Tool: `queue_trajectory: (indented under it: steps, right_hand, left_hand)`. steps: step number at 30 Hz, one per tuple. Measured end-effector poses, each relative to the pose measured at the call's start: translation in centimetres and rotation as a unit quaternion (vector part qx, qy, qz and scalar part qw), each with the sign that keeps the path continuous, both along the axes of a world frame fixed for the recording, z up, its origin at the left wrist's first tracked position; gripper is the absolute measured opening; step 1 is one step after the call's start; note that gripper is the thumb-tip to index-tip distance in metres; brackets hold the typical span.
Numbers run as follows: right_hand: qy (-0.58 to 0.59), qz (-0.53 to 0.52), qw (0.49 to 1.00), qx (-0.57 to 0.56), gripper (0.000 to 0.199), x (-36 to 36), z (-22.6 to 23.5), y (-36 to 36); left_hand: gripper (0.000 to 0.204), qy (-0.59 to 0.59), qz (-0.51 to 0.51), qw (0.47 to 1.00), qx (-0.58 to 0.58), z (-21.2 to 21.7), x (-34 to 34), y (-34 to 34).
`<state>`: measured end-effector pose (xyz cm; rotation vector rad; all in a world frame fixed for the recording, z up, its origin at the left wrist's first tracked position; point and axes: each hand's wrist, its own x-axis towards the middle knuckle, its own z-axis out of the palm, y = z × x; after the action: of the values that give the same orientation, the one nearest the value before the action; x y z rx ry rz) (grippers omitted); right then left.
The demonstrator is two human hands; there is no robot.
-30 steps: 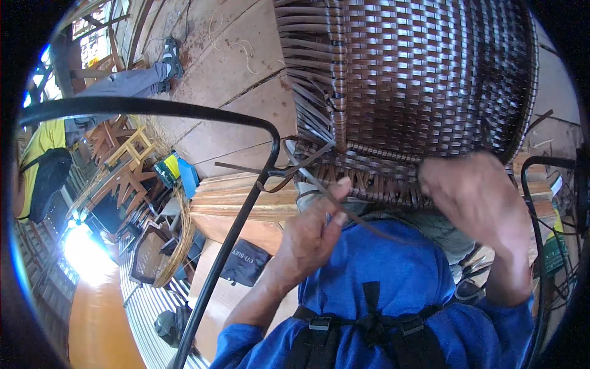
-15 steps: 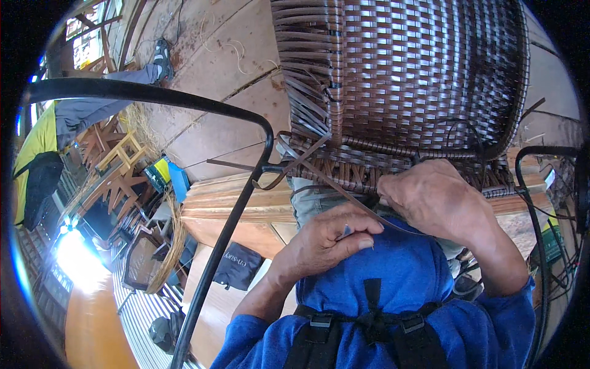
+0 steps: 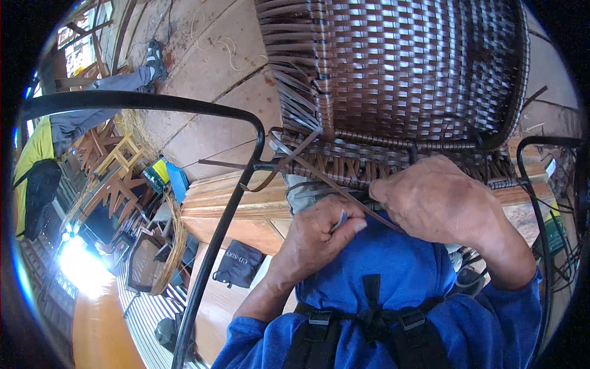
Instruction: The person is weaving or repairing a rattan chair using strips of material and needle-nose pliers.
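Observation:
A dark brown woven chair panel (image 3: 418, 74) of glossy flat strips stands before me, its lower woven border (image 3: 350, 166) level with my hands. My right hand (image 3: 439, 200) is closed against that border, and its fingertips are hidden. A loose brown strip (image 3: 335, 186) slants from the panel's lower left corner, passes by my left fingers and disappears beneath my right hand, which appears to grip it. My left hand (image 3: 322, 237) is closed just below the strip. Between its thumb and fingers shows a small flat grey blade-like piece (image 3: 340, 220).
Black metal tube frames (image 3: 224, 240) curve up at my left and right (image 3: 534, 140). A light wooden bench (image 3: 239, 197) lies beyond my left arm, near a dark pouch (image 3: 239, 263). Wooden frames (image 3: 120, 160) and a person's leg (image 3: 117, 83) are at the far left.
The view has shifted slightly. My left fingers have curled in tighter around the small grey piece. My right hand stays at the woven border.

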<state>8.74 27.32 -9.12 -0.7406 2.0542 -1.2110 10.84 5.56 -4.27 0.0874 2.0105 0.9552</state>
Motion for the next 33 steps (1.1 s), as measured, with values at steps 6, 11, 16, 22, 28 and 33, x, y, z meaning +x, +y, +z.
queue_trajectory:
  steps: [6, 11, 16, 22, 28, 33]
  right_hand:
    - [0.054, -0.032, 0.997, 0.048, 0.011, 0.2, 0.4, 1.4]
    - [0.114, -0.022, 0.990, 0.080, 0.009, 0.2, 2.4, 1.8]
    - [0.261, -0.096, 0.944, 0.175, 0.006, -0.1, 2.8, 2.4]
    - [0.209, -0.168, 0.955, 0.126, 0.013, -2.2, -1.3, 3.5]
    - [0.142, -0.140, 0.968, 0.150, 0.015, -3.9, -1.8, 1.0]
    - [0.152, -0.106, 0.975, 0.126, 0.016, -4.4, -2.3, -0.5]
  left_hand:
    - [0.022, -0.023, 0.087, 0.994, -0.069, -0.1, 0.7, 0.5]
    - [0.020, -0.004, 0.087, 0.989, -0.118, 0.1, 1.1, 0.2]
    - [0.019, 0.023, 0.222, 0.974, -0.035, -0.4, 1.8, -0.1]
    - [0.020, 0.087, 0.175, 0.966, -0.167, -0.2, 1.0, -1.9]
    - [0.028, 0.153, 0.124, 0.955, -0.222, 0.2, -0.6, -1.0]
    - [0.025, 0.182, 0.050, 0.950, -0.250, -0.1, -1.8, -0.7]
